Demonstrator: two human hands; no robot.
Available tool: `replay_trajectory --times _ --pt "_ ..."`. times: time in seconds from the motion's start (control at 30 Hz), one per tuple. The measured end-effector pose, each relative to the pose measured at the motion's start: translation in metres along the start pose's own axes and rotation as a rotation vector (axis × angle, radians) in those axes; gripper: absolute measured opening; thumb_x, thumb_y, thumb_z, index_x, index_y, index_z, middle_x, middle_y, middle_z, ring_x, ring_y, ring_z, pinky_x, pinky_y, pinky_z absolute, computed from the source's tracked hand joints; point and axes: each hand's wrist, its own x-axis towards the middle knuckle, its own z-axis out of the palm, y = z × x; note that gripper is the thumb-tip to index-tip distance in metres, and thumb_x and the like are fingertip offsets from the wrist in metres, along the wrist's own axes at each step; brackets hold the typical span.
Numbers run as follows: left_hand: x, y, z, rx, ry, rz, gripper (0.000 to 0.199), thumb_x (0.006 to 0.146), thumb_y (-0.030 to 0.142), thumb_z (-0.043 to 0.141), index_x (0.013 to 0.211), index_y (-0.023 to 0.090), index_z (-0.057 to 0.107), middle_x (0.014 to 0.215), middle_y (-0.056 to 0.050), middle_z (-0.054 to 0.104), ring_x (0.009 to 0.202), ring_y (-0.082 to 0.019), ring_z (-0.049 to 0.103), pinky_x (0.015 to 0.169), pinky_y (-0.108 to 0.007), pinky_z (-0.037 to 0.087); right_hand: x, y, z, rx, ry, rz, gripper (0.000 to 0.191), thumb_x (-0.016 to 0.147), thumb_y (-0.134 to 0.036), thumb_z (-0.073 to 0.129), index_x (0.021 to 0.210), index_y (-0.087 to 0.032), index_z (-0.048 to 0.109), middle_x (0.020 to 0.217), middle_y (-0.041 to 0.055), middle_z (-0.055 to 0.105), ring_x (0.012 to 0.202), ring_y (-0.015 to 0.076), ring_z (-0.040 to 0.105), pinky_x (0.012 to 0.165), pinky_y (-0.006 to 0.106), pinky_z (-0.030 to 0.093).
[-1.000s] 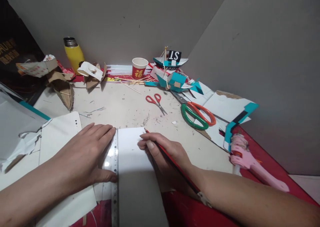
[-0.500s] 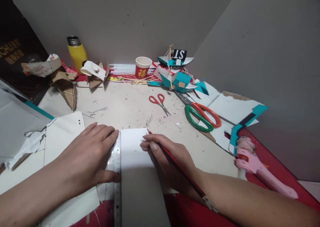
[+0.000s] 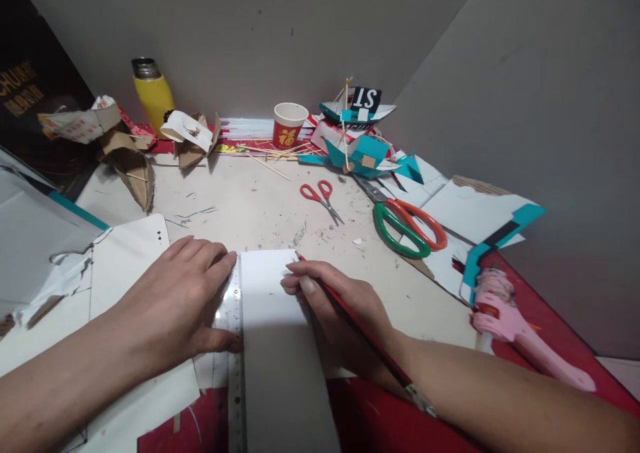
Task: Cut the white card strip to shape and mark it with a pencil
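My left hand (image 3: 185, 303) lies palm down over a clear ruler (image 3: 237, 380), its fingertips and thumb stretched apart along the ruler's edge. The ruler runs lengthwise against the left side of a long white card strip (image 3: 277, 346). In my right hand (image 3: 345, 306) is a red and black pencil (image 3: 367, 343), closed between thumb and fingers. Its tip is near the strip's far right corner, and its back end slants down to the right. A short dark mark shows on the strip.
Small red-handled scissors (image 3: 323, 200) and large green-and-orange-handled scissors (image 3: 407, 226) lie beyond my hands. A pink glue gun (image 3: 525, 340) is at the right. Further back stand a paper cup (image 3: 290, 126), a yellow bottle (image 3: 153, 100) and card boats (image 3: 357, 150). Cut card (image 3: 130, 260) covers the left.
The view has shifted slightly. My hands, the ruler and the pencil keep nearly the same positions on the card strip.
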Motion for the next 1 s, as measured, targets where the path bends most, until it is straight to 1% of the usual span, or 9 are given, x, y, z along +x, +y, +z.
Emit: replay_trajectory --times 0.2,0.3,0.47,0.53,0.63,0.77,0.83,0.93,1.0 --pt "-0.001 0.0 0.001 -0.002 0.023 0.006 0.071 0.059 0.051 0.082 0.116 0.015 0.062 0.113 -0.017 0.064 0.107 -0.039 0.056 0.092 -0.051 0.044 0.001 -0.002 -0.001 0.033 0.008 0.017 0.02 0.097 -0.025 0.048 0.11 -0.025 0.063 0.094 0.0007 0.075 0.087 0.0173 0.071 0.079 0.029 0.056" --pt "-0.002 0.0 0.002 0.031 0.021 0.005 0.075 0.059 0.052 0.082 0.118 0.012 0.061 0.115 -0.019 0.063 0.107 -0.039 0.055 0.093 -0.051 0.043 0.002 -0.004 -0.001 0.101 0.017 0.049 0.021 0.095 -0.025 0.049 0.11 -0.022 0.064 0.091 0.0025 0.076 0.085 0.0175 0.071 0.08 0.031 0.056" --pt "-0.003 0.001 0.001 0.075 0.004 0.017 0.077 0.06 0.06 0.078 0.117 0.011 0.062 0.116 -0.02 0.063 0.108 -0.039 0.056 0.095 -0.051 0.042 0.006 -0.006 -0.002 0.286 -0.007 0.177 0.027 0.096 -0.035 0.05 0.112 -0.019 0.065 0.092 0.0066 0.074 0.085 0.0187 0.07 0.078 0.034 0.057" --pt "-0.002 0.0 0.001 0.094 0.001 0.022 0.077 0.061 0.061 0.077 0.118 0.011 0.061 0.116 -0.02 0.063 0.108 -0.039 0.056 0.095 -0.051 0.042 0.008 -0.008 -0.005 0.35 -0.051 0.232 0.03 0.096 -0.04 0.05 0.112 -0.019 0.065 0.094 0.0079 0.073 0.086 0.0192 0.07 0.076 0.035 0.058" --pt "-0.002 0.0 0.002 0.112 0.006 0.024 0.078 0.062 0.063 0.075 0.119 0.012 0.061 0.116 -0.019 0.063 0.107 -0.038 0.057 0.095 -0.05 0.042 0.013 -0.018 -0.015 0.368 -0.143 0.265 0.031 0.096 -0.041 0.049 0.112 -0.019 0.064 0.098 0.0092 0.072 0.092 0.0199 0.069 0.08 0.037 0.059" --pt "-0.004 -0.002 0.004 0.106 0.016 0.037 0.077 0.062 0.065 0.074 0.117 0.013 0.062 0.115 -0.019 0.064 0.105 -0.038 0.058 0.093 -0.05 0.042 0.02 -0.039 -0.029 0.432 -0.152 0.26 0.029 0.094 -0.04 0.054 0.108 -0.018 0.067 0.099 0.01 0.073 0.096 0.0221 0.069 0.084 0.04 0.059" --pt "-0.004 -0.003 0.005 0.103 0.025 0.045 0.077 0.061 0.065 0.074 0.115 0.013 0.062 0.115 -0.02 0.064 0.105 -0.038 0.058 0.093 -0.05 0.042 0.026 -0.047 -0.033 0.55 -0.191 0.311 0.029 0.093 -0.04 0.056 0.106 -0.018 0.069 0.096 0.0101 0.073 0.094 0.0225 0.07 0.082 0.039 0.061" --pt "-0.005 -0.005 0.008 0.1 0.04 0.044 0.076 0.061 0.065 0.074 0.116 0.015 0.061 0.115 -0.018 0.064 0.106 -0.037 0.058 0.095 -0.05 0.041 0.036 -0.053 -0.037 0.722 -0.261 0.474 0.029 0.094 -0.038 0.053 0.099 -0.016 0.071 0.09 0.0102 0.074 0.081 0.0208 0.072 0.07 0.035 0.063" --pt "-0.004 -0.006 0.009 0.092 0.044 0.045 0.076 0.06 0.065 0.074 0.116 0.016 0.062 0.114 -0.017 0.064 0.107 -0.037 0.058 0.095 -0.05 0.041 0.04 -0.054 -0.037 0.758 -0.246 0.519 0.028 0.094 -0.036 0.053 0.091 -0.016 0.071 0.084 0.0088 0.074 0.072 0.0182 0.071 0.062 0.029 0.062"
